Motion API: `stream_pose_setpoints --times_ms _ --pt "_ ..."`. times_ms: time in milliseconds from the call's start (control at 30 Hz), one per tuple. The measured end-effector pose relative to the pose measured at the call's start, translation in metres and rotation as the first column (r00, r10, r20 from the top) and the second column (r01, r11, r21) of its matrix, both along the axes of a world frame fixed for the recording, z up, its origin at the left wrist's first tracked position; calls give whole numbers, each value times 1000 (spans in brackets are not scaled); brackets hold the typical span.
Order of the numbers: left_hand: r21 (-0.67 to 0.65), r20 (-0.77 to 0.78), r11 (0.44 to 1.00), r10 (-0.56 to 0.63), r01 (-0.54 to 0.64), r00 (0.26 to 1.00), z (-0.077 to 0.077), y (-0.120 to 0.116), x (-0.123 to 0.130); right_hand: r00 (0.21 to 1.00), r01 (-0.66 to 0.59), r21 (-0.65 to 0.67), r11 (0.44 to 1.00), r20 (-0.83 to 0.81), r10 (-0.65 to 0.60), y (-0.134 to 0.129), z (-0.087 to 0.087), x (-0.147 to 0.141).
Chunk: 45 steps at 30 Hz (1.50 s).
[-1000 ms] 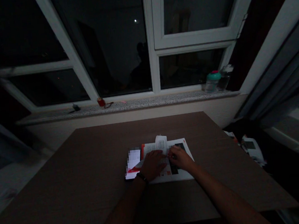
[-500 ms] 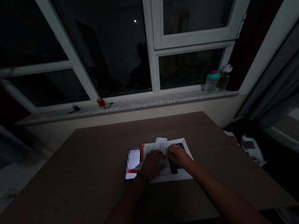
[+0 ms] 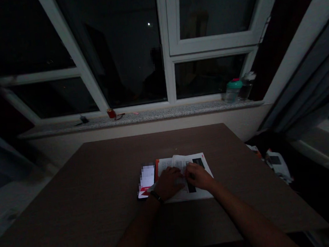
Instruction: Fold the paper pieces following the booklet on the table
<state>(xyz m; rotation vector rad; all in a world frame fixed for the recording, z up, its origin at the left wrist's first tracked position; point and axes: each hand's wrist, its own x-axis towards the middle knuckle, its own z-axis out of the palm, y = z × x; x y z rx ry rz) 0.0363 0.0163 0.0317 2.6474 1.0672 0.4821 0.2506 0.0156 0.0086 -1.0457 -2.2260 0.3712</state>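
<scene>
A booklet [image 3: 202, 193] with white printed pages and a red-orange left edge lies open on the table. My left hand [image 3: 168, 182], with a dark band at its wrist, rests across the left pages with its fingers stretched out. Beside it, my right hand [image 3: 197, 174] is closed at the edge of a loose page [image 3: 179, 159], in the booklet's middle; its fingertips are partly hidden. A lit phone [image 3: 148, 175] lies just left of the booklet, and a red-edged sheet corner by my left wrist overlaps its lower part.
The brown table [image 3: 101, 191] stands below a granite windowsill [image 3: 157, 114]. On the sill are a red jar [image 3: 111, 113], a small dark object [image 3: 83, 119] and a teal-lidded bottle [image 3: 233, 91] next to a clear one. Papers [image 3: 279, 165] lie beyond the table's right edge.
The curled page between my hands has dropped and lies flatter, its top edge now lower. My right hand has shifted slightly downward; my left hand stays nearly in place.
</scene>
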Motion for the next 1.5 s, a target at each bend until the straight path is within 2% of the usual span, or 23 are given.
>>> stream_pose_setpoints --times_ms 133,333,433,533,700,800,1067,1167,1333,1500 --pt "10 1 1000 -8 8 1000 0 1 1 1000 -13 12 1000 4 13 3 0 -1" --pt "22 9 1000 -4 4 1000 -1 1 2 986 168 32 985 -10 -168 14 -2 -5" --pt "16 8 1000 2 -2 1000 -2 1 2 979 197 12 980 -55 -197 13 -2 -4" --pt "17 19 1000 18 -18 1000 -4 1 3 982 174 -5 985 -74 -174 7 0 -2" --pt "14 43 999 37 -38 998 -10 2 3 1000 16 9 1000 -19 -16 0 1 0" --pt "4 42 1000 26 -26 999 -10 2 3 1000 -4 23 1000 4 4 3 0 -1" --pt "1 40 1000 17 -17 999 -10 3 2 974 226 43 973 -27 -225 14 -3 -3" --pt "8 46 1000 25 -25 999 -11 1 2 964 260 18 965 -63 -259 13 -5 -1" --pt "27 35 999 16 -17 999 -9 -1 2 966 237 6 971 -107 -235 9 -4 0" --pt "38 17 999 3 -3 1000 -5 -1 3 987 126 -6 992 -96 -126 5 -2 1"
